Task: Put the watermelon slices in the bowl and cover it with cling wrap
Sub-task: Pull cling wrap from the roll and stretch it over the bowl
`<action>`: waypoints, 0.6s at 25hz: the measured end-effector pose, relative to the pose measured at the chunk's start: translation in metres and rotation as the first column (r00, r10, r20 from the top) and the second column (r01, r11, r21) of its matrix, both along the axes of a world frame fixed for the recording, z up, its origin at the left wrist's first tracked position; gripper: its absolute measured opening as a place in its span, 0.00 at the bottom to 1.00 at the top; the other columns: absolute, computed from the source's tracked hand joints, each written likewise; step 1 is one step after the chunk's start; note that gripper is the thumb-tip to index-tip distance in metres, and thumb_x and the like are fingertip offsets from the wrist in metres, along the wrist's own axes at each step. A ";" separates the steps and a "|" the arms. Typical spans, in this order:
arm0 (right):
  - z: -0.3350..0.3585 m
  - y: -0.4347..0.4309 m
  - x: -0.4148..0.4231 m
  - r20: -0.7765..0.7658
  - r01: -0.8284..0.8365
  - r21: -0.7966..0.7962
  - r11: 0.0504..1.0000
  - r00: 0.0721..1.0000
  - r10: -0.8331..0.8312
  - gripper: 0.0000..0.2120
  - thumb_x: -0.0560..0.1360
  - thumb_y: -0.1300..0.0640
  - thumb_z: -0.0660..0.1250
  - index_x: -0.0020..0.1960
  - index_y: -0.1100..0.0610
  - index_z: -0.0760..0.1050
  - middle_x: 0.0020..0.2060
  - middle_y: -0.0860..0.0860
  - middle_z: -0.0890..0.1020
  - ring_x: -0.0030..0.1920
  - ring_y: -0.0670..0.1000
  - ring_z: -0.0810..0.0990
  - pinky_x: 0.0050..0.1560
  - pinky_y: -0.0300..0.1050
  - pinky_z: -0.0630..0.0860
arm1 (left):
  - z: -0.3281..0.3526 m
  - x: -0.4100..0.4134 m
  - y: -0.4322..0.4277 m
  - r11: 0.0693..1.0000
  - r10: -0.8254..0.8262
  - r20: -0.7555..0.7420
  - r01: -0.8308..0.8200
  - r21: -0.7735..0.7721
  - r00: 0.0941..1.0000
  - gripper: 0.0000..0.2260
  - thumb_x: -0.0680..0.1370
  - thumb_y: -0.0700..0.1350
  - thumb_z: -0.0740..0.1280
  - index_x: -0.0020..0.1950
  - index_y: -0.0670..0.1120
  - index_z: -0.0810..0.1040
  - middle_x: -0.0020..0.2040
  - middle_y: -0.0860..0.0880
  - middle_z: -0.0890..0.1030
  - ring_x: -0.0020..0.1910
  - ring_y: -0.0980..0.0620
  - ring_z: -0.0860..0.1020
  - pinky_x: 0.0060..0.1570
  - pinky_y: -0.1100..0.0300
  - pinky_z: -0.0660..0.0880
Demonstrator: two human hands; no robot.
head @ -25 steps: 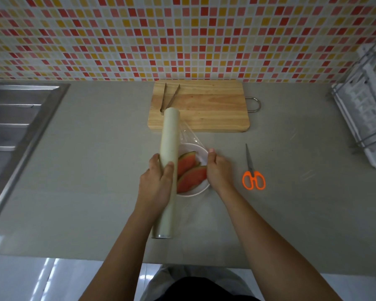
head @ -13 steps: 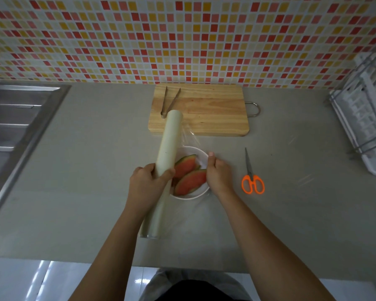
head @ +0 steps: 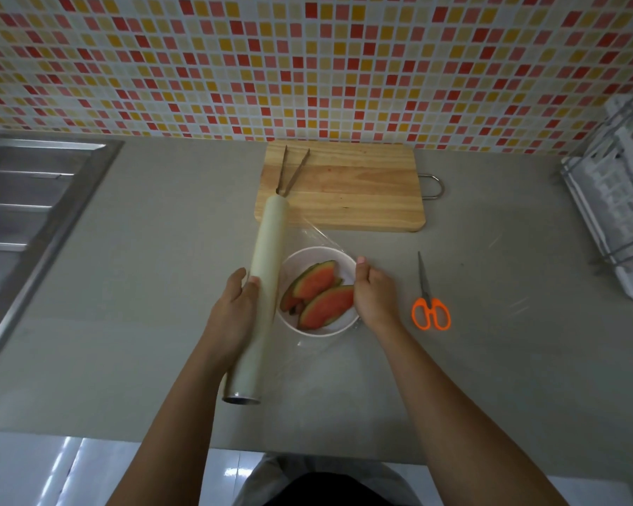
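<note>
A white bowl sits on the grey counter and holds two watermelon slices. My left hand grips a long pale cling wrap roll just left of the bowl, its far end reaching the cutting board. A clear sheet of wrap stretches from the roll across the bowl. My right hand pinches the free edge of that sheet at the bowl's right rim.
A wooden cutting board with tongs lies behind the bowl. Orange-handled scissors lie to the right. A steel sink is at the left, a white dish rack at the right.
My left hand has carried the roll leftward off the bowl, drawing more wrap out. Both slices now show fully. My right hand stays at the bowl's right rim.
</note>
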State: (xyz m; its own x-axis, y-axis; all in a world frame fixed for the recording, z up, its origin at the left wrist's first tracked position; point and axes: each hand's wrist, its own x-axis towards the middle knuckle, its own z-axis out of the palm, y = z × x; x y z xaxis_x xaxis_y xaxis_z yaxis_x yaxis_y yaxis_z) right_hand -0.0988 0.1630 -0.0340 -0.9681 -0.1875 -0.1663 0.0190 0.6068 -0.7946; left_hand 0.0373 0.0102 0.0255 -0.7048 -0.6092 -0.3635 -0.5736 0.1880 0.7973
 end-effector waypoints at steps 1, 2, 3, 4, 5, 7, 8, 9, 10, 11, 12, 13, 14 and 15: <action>0.001 0.000 0.000 -0.004 0.000 0.002 1.000 1.000 0.000 0.25 0.81 0.50 0.48 0.51 0.66 0.78 0.48 0.67 0.81 0.51 0.64 0.78 0.49 0.50 0.71 | -0.001 0.001 -0.001 1.000 -0.021 -0.017 0.021 -0.005 1.000 0.18 0.79 0.56 0.51 0.64 0.49 0.70 0.59 0.44 0.76 0.55 0.44 0.76 0.56 0.47 0.73; 0.001 0.000 -0.001 -0.009 -0.001 0.003 1.000 1.000 0.001 0.25 0.81 0.51 0.48 0.52 0.66 0.78 0.49 0.67 0.81 0.52 0.64 0.78 0.50 0.50 0.71 | -0.001 0.002 -0.001 0.999 -0.038 -0.023 0.038 -0.006 0.999 0.18 0.78 0.59 0.52 0.60 0.50 0.72 0.56 0.46 0.78 0.51 0.47 0.77 0.52 0.49 0.74; 0.001 0.000 -0.001 -0.015 -0.001 0.001 1.000 1.000 0.001 0.24 0.81 0.51 0.49 0.53 0.66 0.78 0.49 0.67 0.81 0.52 0.64 0.78 0.50 0.51 0.71 | 0.000 0.002 -0.001 0.999 -0.052 -0.012 0.052 -0.008 0.999 0.19 0.76 0.63 0.55 0.57 0.52 0.73 0.52 0.49 0.79 0.48 0.50 0.77 0.46 0.52 0.74; 0.001 0.000 -0.001 -0.020 -0.001 -0.002 1.000 1.000 0.001 0.24 0.81 0.51 0.49 0.54 0.66 0.77 0.50 0.67 0.81 0.52 0.64 0.78 0.50 0.50 0.71 | -0.001 0.001 -0.002 0.998 -0.060 0.008 0.060 -0.010 0.998 0.20 0.73 0.66 0.60 0.55 0.53 0.72 0.49 0.52 0.79 0.47 0.52 0.77 0.42 0.55 0.74; 0.002 0.000 -0.001 -0.023 0.002 -0.004 1.000 1.000 -0.002 0.24 0.81 0.51 0.49 0.54 0.66 0.77 0.49 0.66 0.81 0.52 0.64 0.78 0.49 0.50 0.71 | -0.002 0.000 -0.003 0.998 -0.057 0.026 0.058 -0.012 0.998 0.21 0.71 0.65 0.65 0.55 0.53 0.71 0.47 0.54 0.78 0.45 0.54 0.77 0.38 0.57 0.73; 0.001 0.001 -0.003 -0.027 0.012 -0.002 1.000 1.000 -0.012 0.24 0.81 0.51 0.49 0.52 0.67 0.78 0.48 0.67 0.81 0.51 0.64 0.78 0.47 0.48 0.70 | -0.005 -0.002 -0.003 0.998 -0.024 0.043 0.027 -0.056 0.999 0.21 0.68 0.58 0.71 0.55 0.51 0.72 0.46 0.54 0.77 0.43 0.55 0.77 0.35 0.59 0.71; 0.001 0.001 -0.004 -0.027 0.018 0.000 1.000 0.999 -0.018 0.24 0.81 0.51 0.49 0.51 0.67 0.78 0.48 0.67 0.81 0.51 0.64 0.78 0.46 0.48 0.70 | -0.007 -0.002 -0.002 0.993 -0.008 0.038 0.013 -0.114 0.999 0.19 0.69 0.56 0.72 0.55 0.49 0.73 0.45 0.52 0.77 0.42 0.55 0.76 0.35 0.58 0.70; 0.000 0.002 -0.005 -0.028 0.021 0.002 1.000 0.999 -0.021 0.24 0.81 0.51 0.49 0.51 0.67 0.78 0.47 0.67 0.81 0.51 0.64 0.78 0.46 0.48 0.70 | -0.009 -0.003 0.000 0.983 0.000 0.030 0.006 -0.183 1.000 0.18 0.70 0.55 0.71 0.54 0.48 0.74 0.44 0.51 0.78 0.42 0.52 0.76 0.35 0.57 0.69; 0.000 0.003 -0.006 -0.031 0.023 0.004 1.000 0.999 -0.023 0.24 0.81 0.51 0.49 0.51 0.67 0.78 0.47 0.67 0.81 0.50 0.64 0.78 0.46 0.48 0.70 | -0.011 -0.003 0.001 0.968 0.005 0.027 0.002 -0.250 1.000 0.16 0.71 0.55 0.70 0.52 0.47 0.75 0.43 0.49 0.78 0.42 0.49 0.76 0.36 0.57 0.69; -0.001 0.003 -0.006 -0.035 0.024 0.008 1.000 0.999 -0.024 0.24 0.81 0.51 0.49 0.50 0.68 0.78 0.47 0.67 0.81 0.50 0.64 0.78 0.45 0.48 0.70 | -0.011 -0.002 0.002 0.955 0.013 0.026 -0.005 -0.296 1.000 0.15 0.72 0.55 0.69 0.50 0.46 0.76 0.42 0.48 0.78 0.42 0.47 0.76 0.36 0.56 0.68; -0.001 0.004 -0.007 -0.037 0.026 0.014 1.000 0.999 -0.025 0.25 0.81 0.51 0.49 0.49 0.68 0.78 0.46 0.68 0.81 0.50 0.65 0.78 0.44 0.48 0.69 | -0.012 -0.002 0.003 0.949 0.027 0.022 -0.019 -0.316 0.999 0.13 0.72 0.55 0.68 0.48 0.46 0.77 0.40 0.48 0.78 0.41 0.46 0.76 0.34 0.57 0.67; -0.001 0.004 -0.007 -0.037 0.024 0.020 1.000 0.999 -0.023 0.25 0.81 0.51 0.49 0.48 0.68 0.78 0.46 0.68 0.81 0.49 0.65 0.78 0.43 0.48 0.69 | -0.012 -0.002 0.003 0.949 0.047 0.013 -0.040 -0.313 0.999 0.12 0.73 0.55 0.67 0.47 0.47 0.78 0.38 0.49 0.78 0.40 0.47 0.76 0.33 0.59 0.67; -0.001 0.004 -0.008 -0.037 0.018 0.024 1.000 0.999 -0.017 0.25 0.81 0.51 0.49 0.48 0.68 0.78 0.46 0.68 0.81 0.49 0.65 0.78 0.43 0.48 0.69 | -0.013 -0.001 0.003 0.953 0.069 0.005 -0.065 -0.298 0.998 0.12 0.73 0.56 0.67 0.46 0.48 0.78 0.36 0.51 0.78 0.38 0.49 0.76 0.32 0.61 0.67; -0.001 0.004 -0.008 -0.038 0.012 0.026 1.000 0.999 -0.011 0.25 0.81 0.51 0.49 0.48 0.68 0.78 0.45 0.68 0.81 0.48 0.64 0.78 0.43 0.48 0.69 | -0.013 0.000 0.003 0.958 0.089 -0.003 -0.087 -0.273 0.996 0.12 0.73 0.56 0.67 0.46 0.48 0.78 0.36 0.53 0.78 0.38 0.51 0.76 0.32 0.62 0.67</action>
